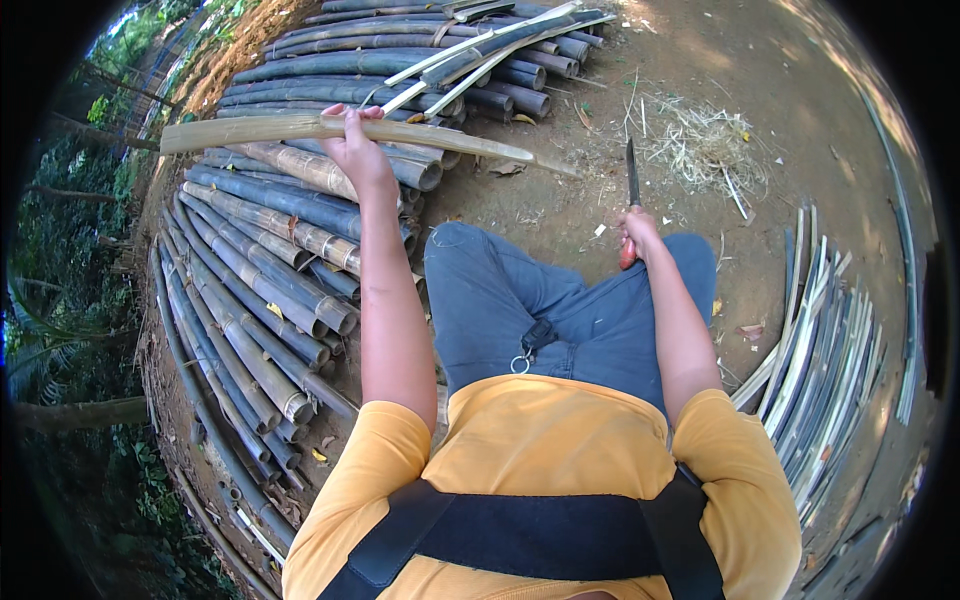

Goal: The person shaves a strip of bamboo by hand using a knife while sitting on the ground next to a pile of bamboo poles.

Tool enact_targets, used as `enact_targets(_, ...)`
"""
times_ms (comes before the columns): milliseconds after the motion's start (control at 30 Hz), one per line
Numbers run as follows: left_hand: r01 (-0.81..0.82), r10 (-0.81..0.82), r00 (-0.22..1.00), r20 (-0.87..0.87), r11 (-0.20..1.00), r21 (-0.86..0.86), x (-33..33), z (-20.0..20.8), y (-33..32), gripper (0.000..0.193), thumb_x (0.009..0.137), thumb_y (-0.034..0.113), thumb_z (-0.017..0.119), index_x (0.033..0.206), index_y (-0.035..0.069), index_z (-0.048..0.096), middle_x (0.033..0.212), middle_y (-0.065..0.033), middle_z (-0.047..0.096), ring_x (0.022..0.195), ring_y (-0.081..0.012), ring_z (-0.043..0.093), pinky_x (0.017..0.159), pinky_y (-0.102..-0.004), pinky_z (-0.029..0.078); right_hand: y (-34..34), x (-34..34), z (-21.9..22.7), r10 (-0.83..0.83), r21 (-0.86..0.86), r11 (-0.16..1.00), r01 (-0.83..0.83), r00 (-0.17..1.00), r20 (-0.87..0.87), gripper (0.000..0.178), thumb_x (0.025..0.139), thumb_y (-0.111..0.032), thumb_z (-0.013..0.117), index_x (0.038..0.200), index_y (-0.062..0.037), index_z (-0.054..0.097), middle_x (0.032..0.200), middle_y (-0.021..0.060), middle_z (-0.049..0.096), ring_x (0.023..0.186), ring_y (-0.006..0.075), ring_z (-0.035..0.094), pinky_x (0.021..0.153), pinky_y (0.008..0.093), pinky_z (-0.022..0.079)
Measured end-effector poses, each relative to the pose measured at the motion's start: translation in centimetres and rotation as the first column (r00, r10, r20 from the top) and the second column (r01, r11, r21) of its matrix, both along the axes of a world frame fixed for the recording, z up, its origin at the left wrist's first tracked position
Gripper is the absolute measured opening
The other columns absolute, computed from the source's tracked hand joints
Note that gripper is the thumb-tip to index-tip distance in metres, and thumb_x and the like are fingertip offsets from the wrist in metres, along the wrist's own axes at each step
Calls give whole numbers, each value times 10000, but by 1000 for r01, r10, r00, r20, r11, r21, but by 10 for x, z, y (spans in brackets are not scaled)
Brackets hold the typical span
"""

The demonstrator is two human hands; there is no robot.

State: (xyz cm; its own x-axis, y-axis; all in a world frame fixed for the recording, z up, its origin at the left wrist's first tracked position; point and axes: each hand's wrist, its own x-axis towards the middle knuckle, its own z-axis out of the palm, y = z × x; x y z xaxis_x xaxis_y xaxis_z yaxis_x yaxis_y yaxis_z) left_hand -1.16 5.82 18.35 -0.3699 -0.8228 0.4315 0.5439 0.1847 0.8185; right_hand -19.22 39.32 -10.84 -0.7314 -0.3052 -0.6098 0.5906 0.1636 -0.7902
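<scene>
My left hand is closed round a long pale bamboo strip, held out level over the stacked poles at the left. The strip's wide end reaches far left, and its thin end tapers off above the dirt ahead of my knees. Beside my right knee, my right hand grips a knife by its reddish handle. The dark, narrow blade of the knife points away from me, apart from the strip.
Bamboo poles lie piled along my left and ahead. Split pieces rest on the far pile. A heap of pale shavings lies on the dirt beyond the knife. Bundled split strips lie at my right. Greenery borders the far left.
</scene>
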Motion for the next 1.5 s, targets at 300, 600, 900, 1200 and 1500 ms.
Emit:
enact_targets(300, 31, -27, 998, 50, 996, -83, 13, -13, 2, 221, 1031, 92, 412, 1239, 45, 353, 1032, -93, 520, 939, -188, 607, 890, -347, 502, 6, 14, 12, 123, 15, 992, -123, 992, -10, 216, 813, 13, 599, 854, -104, 423, 625, -17, 438, 473, 92, 424, 421, 284, 410)
enact_targets(600, 130, -77, 931, 356, 984, -125, 34, 11, -13, 531, 1060, 225, 430, 1523, 59, 228, 1198, -97, 597, 1105, -180, 601, 917, -326, 490, 22, 8, 5, 96, -35, 995, -95, 995, 21, 160, 820, -16, 601, 815, -88, 458, 609, -6, 456, 468, 111, 443, 430, 294, 420)
enact_targets(900, 33, -12, 975, 223, 995, -90, 81, 56, -72, 232, 1012, 235, 548, 1123, 43, 479, 1090, -124, 660, 992, -201, 661, 844, -314, 506, 7, 21, 6, 115, -62, 992, -112, 993, 41, 112, 838, -29, 558, 796, -87, 472, 618, -26, 449, 483, 83, 429, 435, 263, 399)
enact_targets(1200, -62, 137, 955, -262, 960, 274, 88, 72, -77, 422, 1005, 365, 464, 654, 173, 330, 537, 37, 282, 456, -113, 318, 469, -312, 354, 16, 6, -9, 102, -59, 993, -100, 994, 44, 155, 833, -8, 573, 833, -85, 439, 616, 17, 459, 477, 118, 442, 415, 300, 419)
enact_targets(1500, -52, 98, 949, -301, 986, 158, 47, 131, -46, 442, 1000, 412, 476, 656, 185, 317, 523, 61, 201, 433, -91, 198, 415, -282, 212, 12, 18, 9, 112, -138, 985, -103, 992, 59, 220, 828, 10, 554, 838, -118, 376, 633, -20, 443, 499, 75, 435, 422, 262, 402)
